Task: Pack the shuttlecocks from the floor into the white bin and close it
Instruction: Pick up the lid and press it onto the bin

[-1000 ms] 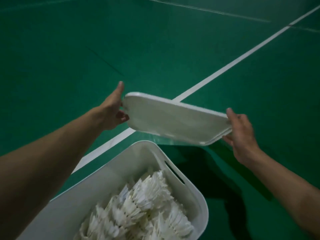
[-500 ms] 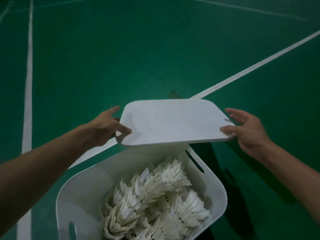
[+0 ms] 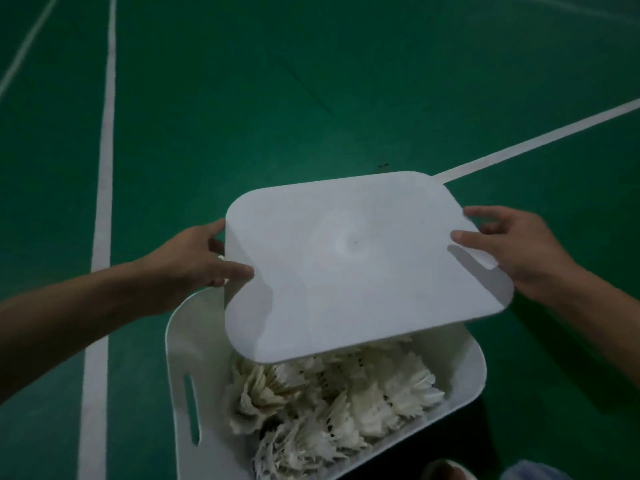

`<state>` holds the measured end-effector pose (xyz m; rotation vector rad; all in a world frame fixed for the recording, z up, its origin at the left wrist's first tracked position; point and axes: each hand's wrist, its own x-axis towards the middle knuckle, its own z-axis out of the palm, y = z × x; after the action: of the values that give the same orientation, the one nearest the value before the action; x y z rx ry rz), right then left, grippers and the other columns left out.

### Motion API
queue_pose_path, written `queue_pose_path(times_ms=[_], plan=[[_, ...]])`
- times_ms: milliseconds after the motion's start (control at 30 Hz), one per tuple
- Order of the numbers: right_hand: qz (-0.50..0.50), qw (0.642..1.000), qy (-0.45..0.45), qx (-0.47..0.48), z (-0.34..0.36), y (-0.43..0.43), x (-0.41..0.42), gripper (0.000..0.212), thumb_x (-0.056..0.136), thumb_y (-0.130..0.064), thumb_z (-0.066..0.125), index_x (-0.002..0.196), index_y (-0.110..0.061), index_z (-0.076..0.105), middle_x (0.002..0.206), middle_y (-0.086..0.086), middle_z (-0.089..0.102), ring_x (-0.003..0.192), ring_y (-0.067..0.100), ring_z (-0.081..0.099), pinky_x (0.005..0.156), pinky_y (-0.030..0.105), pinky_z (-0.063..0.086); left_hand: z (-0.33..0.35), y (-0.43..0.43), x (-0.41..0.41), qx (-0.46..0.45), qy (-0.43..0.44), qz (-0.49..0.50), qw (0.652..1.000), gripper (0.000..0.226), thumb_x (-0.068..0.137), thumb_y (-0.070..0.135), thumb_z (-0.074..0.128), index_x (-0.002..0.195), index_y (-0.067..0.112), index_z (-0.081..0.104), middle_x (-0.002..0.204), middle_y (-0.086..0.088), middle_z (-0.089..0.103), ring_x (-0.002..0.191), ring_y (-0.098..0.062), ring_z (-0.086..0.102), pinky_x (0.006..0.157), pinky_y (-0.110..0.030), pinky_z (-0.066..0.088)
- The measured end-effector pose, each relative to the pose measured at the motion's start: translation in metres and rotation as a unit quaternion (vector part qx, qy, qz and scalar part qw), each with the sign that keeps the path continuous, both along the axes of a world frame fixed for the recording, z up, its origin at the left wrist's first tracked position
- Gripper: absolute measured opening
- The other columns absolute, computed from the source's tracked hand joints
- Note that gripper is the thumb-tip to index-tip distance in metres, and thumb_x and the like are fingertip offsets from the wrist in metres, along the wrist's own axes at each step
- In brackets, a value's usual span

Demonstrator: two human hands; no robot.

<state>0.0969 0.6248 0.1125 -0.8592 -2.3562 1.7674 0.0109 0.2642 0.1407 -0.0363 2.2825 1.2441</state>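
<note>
Both hands pinch the flat white plastic lid (image 3: 353, 261) by its short edges, left hand (image 3: 194, 265) and right hand (image 3: 516, 244), above the white plastic bin (image 3: 183, 358) of feathered shuttlecocks (image 3: 332, 403); light and stiff, probably slippery, so edge grips suit

Head-worn camera, angled down, close above white bin (image 3: 194, 341)

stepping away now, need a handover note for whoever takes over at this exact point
Left hand grips the lid by its left edge; right hand pinches the right edge.
Lid is held over the far part of the white bin, not seated.
Shuttlecocks lie piled in the bin; none shows on the floor.
Left: align the lid, lower it onto the rim, press it shut.
</note>
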Motion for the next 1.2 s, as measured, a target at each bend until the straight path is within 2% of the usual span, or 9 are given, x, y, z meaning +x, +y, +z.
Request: queue_pose_path(times_ms=[200, 367, 567, 667, 800, 933, 1000, 1100, 1200], plan=[[0.062, 0.993, -0.004, 0.101, 0.006, -0.025, 0.008, 0.054, 0.080, -0.015, 0.075, 0.131, -0.021, 0.057, 0.083, -0.009, 0.056, 0.066, 0.009, 0.056, 0.053, 0.024, 0.040, -0.004, -0.023, 0.040, -0.070, 0.052, 0.041, 0.995, 0.082, 0.072, 0.016, 0.080, 0.141, 0.026, 0.038, 0.088, -0.010, 0.066, 0.076, -0.028, 0.066, 0.080, -0.048, 0.055], [0.089, 0.990, -0.035, 0.104, 0.003, -0.040, 0.014, 0.058, 0.076, -0.019, 0.079, 0.131, -0.023, 0.057, 0.102, 0.003, 0.064, 0.079, 0.014, 0.062, 0.060, 0.028, 0.046, -0.001, -0.038, 0.067, -0.095, 0.044, 0.061, 0.993, 0.080, 0.071, 0.021, 0.082, 0.139, 0.031, 0.041, 0.093, -0.005, 0.064, 0.076, -0.024, 0.066, 0.073, -0.036, 0.054], [0.139, 0.981, -0.078, 0.115, -0.007, -0.060, 0.022, 0.060, 0.077, -0.022, 0.078, 0.132, -0.027, 0.054, 0.106, -0.001, 0.060, 0.080, 0.022, 0.065, 0.066, 0.036, 0.053, -0.011, -0.062, 0.090, -0.026, -0.023, 0.157, 0.987, 0.093, 0.063, 0.009, 0.084, 0.140, 0.032, 0.038, 0.112, -0.011, 0.051, 0.094, -0.031, 0.061, 0.090, -0.049, 0.050], [0.149, 0.979, -0.089, 0.111, -0.008, -0.065, 0.025, 0.062, 0.078, -0.022, 0.076, 0.133, -0.031, 0.050, 0.109, -0.002, 0.055, 0.079, 0.023, 0.065, 0.061, 0.034, 0.051, -0.017, -0.067, 0.097, 0.001, -0.061, 0.175, 0.983, 0.093, 0.066, 0.001, 0.081, 0.139, 0.035, 0.035, 0.105, -0.010, 0.049, 0.106, -0.033, 0.054, 0.090, -0.046, 0.049], [0.147, 0.980, -0.094, 0.093, -0.010, -0.062, 0.029, 0.060, 0.075, -0.020, 0.079, 0.127, -0.033, 0.051, 0.105, 0.004, 0.062, 0.082, 0.028, 0.067, 0.068, 0.042, 0.055, -0.022, -0.067, 0.109, 0.052, -0.130, 0.170, 0.975, 0.093, 0.072, -0.005, 0.074, 0.138, 0.043, 0.031, 0.092, -0.020, 0.067, 0.076, -0.027, 0.066, 0.065, -0.035, 0.057], [0.140, 0.983, -0.096, 0.062, -0.012, -0.060, 0.034, 0.059, 0.073, -0.013, 0.079, 0.124, -0.030, 0.052, 0.093, 0.008, 0.071, 0.074, 0.033, 0.071, 0.069, 0.050, 0.058, -0.027, -0.068, 0.112, 0.091, -0.151, 0.178, 0.968, 0.094, 0.075, -0.004, 0.073, 0.136, 0.054, 0.029, 0.092, -0.020, 0.069, 0.054, -0.016, 0.062, 0.055, -0.030, 0.055], [0.131, 0.986, -0.086, 0.065, -0.012, -0.061, 0.034, 0.060, 0.073, -0.010, 0.079, 0.125, -0.027, 0.054, 0.087, 0.006, 0.073, 0.070, 0.030, 0.072, 0.067, 0.047, 0.058, -0.029, -0.066, 0.113, 0.103, -0.158, 0.181, 0.965, 0.093, 0.078, -0.002, 0.070, 0.135, 0.057, 0.028, 0.093, -0.019, 0.071, 0.056, -0.020, 0.067, 0.055, -0.032, 0.055], [0.124, 0.988, -0.074, 0.061, -0.011, -0.065, 0.033, 0.062, 0.072, -0.007, 0.079, 0.126, -0.026, 0.056, 0.081, 0.004, 0.074, 0.064, 0.025, 0.072, 0.062, 0.040, 0.057, -0.029, -0.066, 0.114, 0.129, -0.170, 0.191, 0.958, 0.089, 0.080, -0.005, 0.066, 0.131, 0.060, 0.032, 0.094, -0.022, 0.070, 0.079, -0.039, 0.070, 0.065, -0.050, 0.059], [0.116, 0.990, -0.066, 0.047, -0.012, -0.071, 0.026, 0.064, 0.072, -0.004, 0.079, 0.127, -0.025, 0.056, 0.080, 0.004, 0.074, 0.063, 0.022, 0.072, 0.060, 0.035, 0.056, -0.030, -0.071, 0.105, 0.136, -0.154, 0.191, 0.960, 0.092, 0.079, -0.007, 0.064, 0.133, 0.060, 0.031, 0.088, -0.018, 0.073, 0.080, -0.035, 0.071, 0.062, -0.046, 0.058]])
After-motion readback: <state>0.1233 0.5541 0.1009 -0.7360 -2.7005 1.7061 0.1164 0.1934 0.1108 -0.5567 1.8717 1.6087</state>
